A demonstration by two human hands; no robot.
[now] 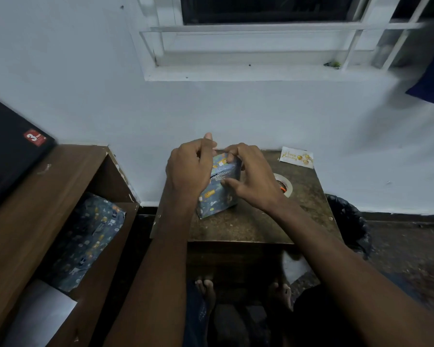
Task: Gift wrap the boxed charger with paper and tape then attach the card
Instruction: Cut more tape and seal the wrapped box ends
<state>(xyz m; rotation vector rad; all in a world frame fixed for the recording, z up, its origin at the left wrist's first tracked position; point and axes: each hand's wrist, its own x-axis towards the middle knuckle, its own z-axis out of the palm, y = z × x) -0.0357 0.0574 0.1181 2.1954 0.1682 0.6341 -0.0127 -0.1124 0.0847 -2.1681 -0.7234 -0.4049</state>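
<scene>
- Wrapped box (217, 194): centre of the frame, standing tilted on the small brown counter (248, 226); covered in blue patterned paper with small orange and white motifs. A narrow gap in the paper on its facing side shows a speckled black-and-white surface beneath.
- Left hand (189, 169): left of the box's upper end, fingers curled against the paper at the top edge, thumb raised above them. Whether it pinches a flap or only presses on it cannot be told.
- Right hand (251, 175): right of the box's upper end, fingers curled over the top corner, thumb laid across the facing side just beside the gap; it grips the box.
- Tape roll (286, 187): right of centre on the counter, lying flat just beside the right wrist and partly hidden by it.
- Card (297, 157): upper right corner of the counter, near the wall, white with gold lettering and gold balloons; well apart from the box.
- Spare wrapping paper (88, 236): lower left of the frame, same blue pattern, resting inside a brown wooden shelf unit (68, 171).
- Black bag (348, 221): right of the counter, on the floor.
</scene>
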